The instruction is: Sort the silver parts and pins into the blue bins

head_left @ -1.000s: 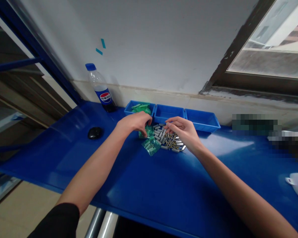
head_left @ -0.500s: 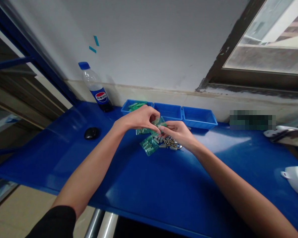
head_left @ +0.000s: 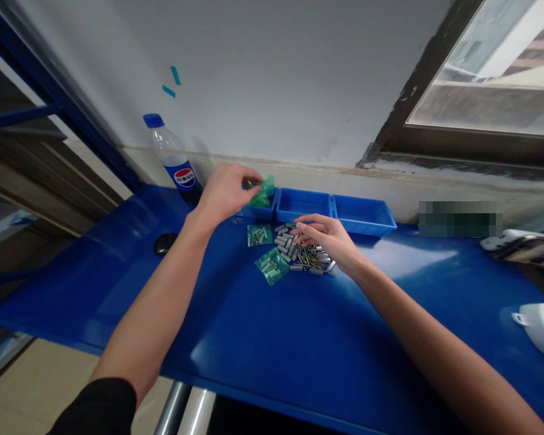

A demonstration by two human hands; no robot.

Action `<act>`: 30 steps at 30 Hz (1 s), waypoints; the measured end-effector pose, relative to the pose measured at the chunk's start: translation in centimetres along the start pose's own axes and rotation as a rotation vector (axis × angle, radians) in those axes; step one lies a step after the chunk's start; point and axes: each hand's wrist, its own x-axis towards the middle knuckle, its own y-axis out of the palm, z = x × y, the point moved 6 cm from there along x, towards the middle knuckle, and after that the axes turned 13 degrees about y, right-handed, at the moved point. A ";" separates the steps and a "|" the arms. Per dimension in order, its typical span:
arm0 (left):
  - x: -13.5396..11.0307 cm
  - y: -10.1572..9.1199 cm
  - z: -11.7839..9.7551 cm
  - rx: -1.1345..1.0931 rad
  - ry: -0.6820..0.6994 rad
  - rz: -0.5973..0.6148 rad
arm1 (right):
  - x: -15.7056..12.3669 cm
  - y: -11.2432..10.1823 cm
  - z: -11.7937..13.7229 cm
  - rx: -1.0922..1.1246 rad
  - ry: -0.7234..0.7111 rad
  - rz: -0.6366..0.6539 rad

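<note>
My left hand (head_left: 226, 192) is closed, thumb and fingers pinching a translucent green plastic bag (head_left: 266, 188) above the left blue bin (head_left: 259, 213). The bag partly covers the inside of that bin. Over a pile of small metal cylinders and screws (head_left: 309, 258) hovers my right hand (head_left: 329, 238), its fingers loosely bent and apart, with nothing visible in them. Left of the pile, two green bags lie flat on the table: a filled bag (head_left: 272, 266) in front and another filled bag (head_left: 259, 235) behind it, both with small metal pieces inside.
A middle bin (head_left: 301, 212) and a right bin (head_left: 367, 225) continue the row along the wall. A cola bottle (head_left: 181, 172) and a black mouse (head_left: 164, 244) stand to the left. At right are a phone (head_left: 526, 243) and a white plastic device (head_left: 541, 329) on the blue table (head_left: 263, 344).
My left hand has moved left and away from my right hand, carrying a green bag to the left bin. My right hand has let go of the bag, uncovering more of the pile.
</note>
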 end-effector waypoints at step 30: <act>-2.1 8.3 -1.5 0.173 0.039 0.776 | -0.2 0.1 0.5 0.041 0.024 0.035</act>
